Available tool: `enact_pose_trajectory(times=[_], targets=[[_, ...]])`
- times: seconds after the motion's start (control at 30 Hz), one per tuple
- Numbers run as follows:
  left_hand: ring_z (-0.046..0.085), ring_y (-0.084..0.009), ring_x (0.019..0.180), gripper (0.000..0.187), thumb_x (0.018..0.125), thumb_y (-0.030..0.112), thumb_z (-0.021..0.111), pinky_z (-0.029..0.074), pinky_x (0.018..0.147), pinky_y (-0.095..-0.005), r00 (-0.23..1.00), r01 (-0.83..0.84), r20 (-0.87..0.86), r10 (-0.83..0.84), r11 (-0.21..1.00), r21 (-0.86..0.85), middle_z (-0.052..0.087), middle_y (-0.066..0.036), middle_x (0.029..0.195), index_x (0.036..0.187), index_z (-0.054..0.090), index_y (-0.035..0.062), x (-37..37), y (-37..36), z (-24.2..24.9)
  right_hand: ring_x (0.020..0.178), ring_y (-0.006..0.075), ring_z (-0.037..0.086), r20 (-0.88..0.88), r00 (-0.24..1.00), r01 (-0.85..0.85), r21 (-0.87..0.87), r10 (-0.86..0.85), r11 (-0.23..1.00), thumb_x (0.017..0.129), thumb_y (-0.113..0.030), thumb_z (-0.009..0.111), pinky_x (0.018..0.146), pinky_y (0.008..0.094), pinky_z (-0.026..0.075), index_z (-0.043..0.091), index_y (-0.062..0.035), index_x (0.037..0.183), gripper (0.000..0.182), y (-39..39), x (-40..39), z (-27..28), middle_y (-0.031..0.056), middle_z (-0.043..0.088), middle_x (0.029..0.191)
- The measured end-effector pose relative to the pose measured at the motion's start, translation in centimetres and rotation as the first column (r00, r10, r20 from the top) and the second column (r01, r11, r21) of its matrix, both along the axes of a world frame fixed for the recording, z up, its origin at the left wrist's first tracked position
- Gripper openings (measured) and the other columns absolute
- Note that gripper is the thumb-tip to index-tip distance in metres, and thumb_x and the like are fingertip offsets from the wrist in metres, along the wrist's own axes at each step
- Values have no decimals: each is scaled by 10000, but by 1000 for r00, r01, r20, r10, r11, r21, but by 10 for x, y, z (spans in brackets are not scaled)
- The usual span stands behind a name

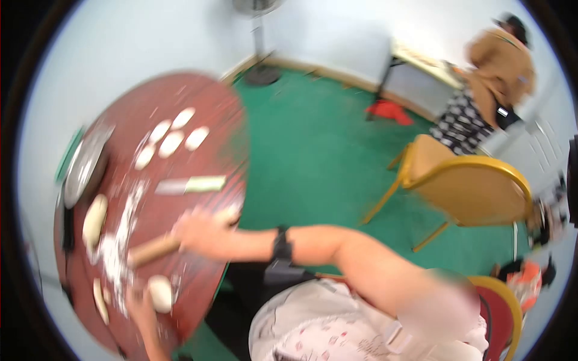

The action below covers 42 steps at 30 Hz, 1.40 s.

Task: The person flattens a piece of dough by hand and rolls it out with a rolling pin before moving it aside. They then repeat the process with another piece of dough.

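Note:
My right hand (201, 231) is closed around a wooden rolling pin (153, 249) over the red-brown round table (205, 99). Lower left, my left hand (141, 307) touches or lies right beside a round flattened piece of dough (161, 293); motion smears its fingers. White flour (114, 256) is spread near the pin's left end. A long lump of dough (95, 221) and a thin dough strip (100, 301) lie at the left. Farther back are several flat dough pieces (171, 144) and a knife with a pale green handle (206, 183).
A metal pan (87, 168) sits at the table's left edge. Right of the table are a yellow-framed chair (463, 186), a stand with a round base (262, 75), a red cloth (390, 112) and a person in brown (503, 63) by a second table (427, 63).

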<state>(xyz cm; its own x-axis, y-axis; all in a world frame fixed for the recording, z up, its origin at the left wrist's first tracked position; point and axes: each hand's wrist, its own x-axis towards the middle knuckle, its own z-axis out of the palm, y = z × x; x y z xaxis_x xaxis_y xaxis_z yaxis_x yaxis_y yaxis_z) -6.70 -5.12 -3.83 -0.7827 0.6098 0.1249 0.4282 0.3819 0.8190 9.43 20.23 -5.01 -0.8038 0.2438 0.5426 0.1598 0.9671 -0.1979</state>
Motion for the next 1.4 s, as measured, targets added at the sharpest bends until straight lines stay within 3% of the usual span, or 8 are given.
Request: enact_pose_trajectory(times=[0.23,0.33,0.4,0.47,0.6,0.97,1.2,1.4], targets=[[640,-159,794,161,859,26,635,554,647,-269,903,-210,427,53,920,329,626,-99,926,999,587,-36,58,51,60,883,248,586,-26,994,-101,127,105,987,795,-360,688,749,394,432,616,-87,1083,404,6,17,13,63,608,905],[636,-152,852,216,890,51,621,566,640,-249,838,-292,521,159,939,183,613,-84,939,1073,549,-36,59,40,41,878,227,573,-20,994,-107,171,112,980,809,-359,670,757,380,428,610,-85,1092,398,9,18,17,49,591,889],[647,-168,853,201,889,45,612,560,658,-273,872,-302,418,255,952,49,630,-99,949,1070,564,-29,73,28,45,860,222,578,-37,992,-114,191,124,975,802,-359,676,741,375,434,617,-79,1085,402,10,18,18,48,595,878],[656,-242,863,257,855,80,647,551,711,-350,979,-201,-44,200,979,-13,633,-143,969,1076,577,-32,81,14,38,847,221,581,-53,991,-111,212,125,971,797,-364,680,730,373,437,622,-74,1079,409,11,16,16,48,595,864],[578,-327,1080,359,842,151,671,462,903,-438,741,9,-656,-143,979,-204,591,-185,1166,1155,596,-7,92,17,24,812,218,578,-3,970,-241,169,245,956,803,-360,684,708,371,432,631,-107,1139,424,10,14,24,47,583,829],[434,-382,1228,473,850,323,668,329,1012,-497,763,-114,-638,-104,950,-291,513,-207,1296,1230,600,51,116,22,9,885,261,550,47,990,-137,219,130,966,928,-378,534,756,404,425,623,-121,1125,336,4,-22,23,92,577,896],[426,-396,1221,473,832,321,683,322,1019,-502,784,-115,-618,-48,968,-222,487,-214,1305,1213,609,51,118,20,8,886,248,559,27,935,-353,139,353,925,839,-274,670,742,383,423,574,-87,1207,424,-23,23,25,82,577,940],[498,-368,1115,382,817,257,697,393,955,-455,800,-61,-594,-87,973,-225,550,-199,1186,1115,650,24,107,19,21,818,231,578,-19,972,-223,212,232,951,768,-341,721,723,376,434,632,-90,1113,436,15,0,23,55,589,827]])
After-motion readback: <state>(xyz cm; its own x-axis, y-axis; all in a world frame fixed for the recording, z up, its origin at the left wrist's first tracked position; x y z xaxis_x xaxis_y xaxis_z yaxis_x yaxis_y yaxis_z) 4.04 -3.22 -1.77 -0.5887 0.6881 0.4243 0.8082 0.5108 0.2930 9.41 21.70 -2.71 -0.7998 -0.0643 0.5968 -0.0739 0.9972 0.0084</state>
